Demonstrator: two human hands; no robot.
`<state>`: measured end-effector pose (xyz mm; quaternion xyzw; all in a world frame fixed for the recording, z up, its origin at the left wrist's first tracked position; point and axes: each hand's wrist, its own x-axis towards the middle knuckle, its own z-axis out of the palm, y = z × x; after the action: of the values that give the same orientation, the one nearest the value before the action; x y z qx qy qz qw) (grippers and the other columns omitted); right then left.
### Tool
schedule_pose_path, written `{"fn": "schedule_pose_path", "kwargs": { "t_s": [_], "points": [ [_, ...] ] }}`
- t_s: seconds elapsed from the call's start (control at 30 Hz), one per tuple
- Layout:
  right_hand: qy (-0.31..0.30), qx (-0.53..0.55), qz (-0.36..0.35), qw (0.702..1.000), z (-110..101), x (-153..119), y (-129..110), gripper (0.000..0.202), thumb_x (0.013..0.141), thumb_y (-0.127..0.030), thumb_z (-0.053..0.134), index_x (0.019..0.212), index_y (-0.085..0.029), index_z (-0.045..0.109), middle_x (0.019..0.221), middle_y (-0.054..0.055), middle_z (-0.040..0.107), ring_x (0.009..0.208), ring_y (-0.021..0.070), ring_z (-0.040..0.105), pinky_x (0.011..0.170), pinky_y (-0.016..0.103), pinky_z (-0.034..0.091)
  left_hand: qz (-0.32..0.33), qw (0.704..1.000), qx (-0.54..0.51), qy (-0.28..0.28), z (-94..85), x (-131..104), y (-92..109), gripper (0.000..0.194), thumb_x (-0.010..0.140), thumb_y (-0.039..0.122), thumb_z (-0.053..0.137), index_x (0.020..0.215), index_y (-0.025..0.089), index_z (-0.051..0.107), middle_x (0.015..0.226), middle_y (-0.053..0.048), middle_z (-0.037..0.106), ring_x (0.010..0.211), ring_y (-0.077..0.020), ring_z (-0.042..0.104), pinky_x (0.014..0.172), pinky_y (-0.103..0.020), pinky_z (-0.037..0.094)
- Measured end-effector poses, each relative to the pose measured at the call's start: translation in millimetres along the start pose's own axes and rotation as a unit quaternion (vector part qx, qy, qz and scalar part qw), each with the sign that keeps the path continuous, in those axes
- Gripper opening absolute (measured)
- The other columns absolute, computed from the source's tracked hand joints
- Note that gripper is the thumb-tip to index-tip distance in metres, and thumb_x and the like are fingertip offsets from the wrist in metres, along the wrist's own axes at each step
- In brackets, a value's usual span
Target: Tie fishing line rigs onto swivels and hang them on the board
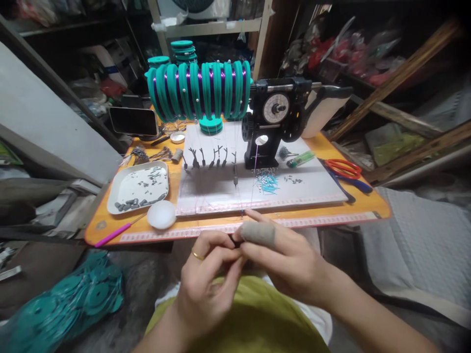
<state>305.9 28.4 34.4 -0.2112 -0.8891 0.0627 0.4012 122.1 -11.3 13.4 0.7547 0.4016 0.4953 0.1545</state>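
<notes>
In front of my lap, my left hand, with a ring on one finger, and my right hand meet with their fingertips pinched together. Between them shows a small dark piece, mostly hidden by the fingers, so its kind is unclear. A grey wrap covers one of my right fingers, and another right finger stretches toward the table edge. Thin lines run down to this spot from teal foam spools wound with purple line. On one line hangs a small grey weight.
A black machine with a dial stands on the white board. Left are a tray of grey pieces, a white dish, a pink-handled tool and a phone. Right lie orange-handled scissors and a green lighter.
</notes>
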Motion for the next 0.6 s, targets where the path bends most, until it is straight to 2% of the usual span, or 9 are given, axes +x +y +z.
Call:
{"fn": "schedule_pose_path", "kwargs": {
  "t_s": [0.07,0.13,0.23,0.33,0.43,0.5,0.6],
  "points": [
    [-0.038,0.011,0.047,0.998,1.4,11.0,1.6,0.019,0.096,-0.009,0.044,0.098,-0.016,0.061,0.081,0.004,0.058,0.071,0.0150,0.058,0.065,0.027,0.054,0.067,0.995,0.079,-0.009,-5.9,4.8,-0.5,0.017,0.083,-0.003,0.061,0.090,0.013,0.062,0.089,-0.006,0.058,0.083,-0.0141,0.061,0.075,-0.024,0.054],
    [-0.077,0.037,0.104,0.991,2.3,21.1,1.4,0.020,0.094,-0.008,0.043,0.096,-0.017,0.061,0.080,0.002,0.051,0.063,0.0125,0.050,0.054,0.023,0.045,0.125,0.981,0.145,-0.021,-11.8,9.1,-3.8,0.017,0.084,-0.003,0.061,0.094,0.011,0.062,0.090,-0.009,0.062,0.083,-0.0173,0.063,0.073,-0.028,0.055],
    [-0.107,0.077,0.156,0.979,1.7,32.6,1.0,0.020,0.092,-0.005,0.043,0.094,-0.017,0.059,0.081,0.001,0.047,0.063,0.0115,0.048,0.056,0.022,0.042,0.199,0.959,0.197,-0.051,-21.5,14.2,-10.8,0.017,0.085,0.000,0.061,0.098,0.010,0.063,0.092,-0.013,0.069,0.082,-0.0216,0.067,0.070,-0.033,0.055],
    [-0.106,0.091,0.172,0.975,0.5,37.7,2.3,0.020,0.092,-0.004,0.043,0.091,-0.018,0.058,0.080,0.000,0.047,0.066,0.0121,0.050,0.058,0.023,0.042,0.247,0.942,0.205,-0.095,-29.3,17.4,-15.1,0.023,0.085,0.002,0.061,0.106,0.012,0.064,0.101,-0.017,0.073,0.085,-0.0256,0.071,0.070,-0.036,0.053],
    [-0.073,0.084,0.164,0.980,1.3,34.8,3.3,0.017,0.094,-0.007,0.044,0.095,-0.018,0.058,0.082,0.002,0.052,0.069,0.0138,0.054,0.061,0.024,0.047,0.213,0.950,0.189,-0.126,-32.1,19.2,-15.1,0.024,0.085,0.002,0.060,0.107,0.014,0.063,0.103,-0.017,0.073,0.089,-0.0266,0.070,0.076,-0.037,0.053],
    [-0.056,0.067,0.158,0.984,3.3,29.2,2.5,0.017,0.096,-0.010,0.045,0.104,-0.016,0.058,0.089,0.006,0.058,0.075,0.0162,0.059,0.066,0.028,0.053,0.138,0.969,0.157,-0.129,-32.0,20.0,-14.5,0.019,0.087,0.002,0.057,0.100,0.015,0.061,0.099,-0.014,0.071,0.091,-0.0239,0.069,0.078,-0.034,0.053],
    [-0.072,0.043,0.140,0.987,7.4,19.3,0.6,0.021,0.096,-0.011,0.046,0.113,-0.014,0.057,0.102,0.013,0.062,0.090,0.0214,0.065,0.075,0.034,0.059,0.030,0.990,0.085,-0.107,-32.0,22.2,-14.8,0.015,0.088,0.003,0.056,0.091,0.017,0.059,0.091,-0.009,0.066,0.090,-0.0181,0.067,0.079,-0.026,0.053]
  ]
}}
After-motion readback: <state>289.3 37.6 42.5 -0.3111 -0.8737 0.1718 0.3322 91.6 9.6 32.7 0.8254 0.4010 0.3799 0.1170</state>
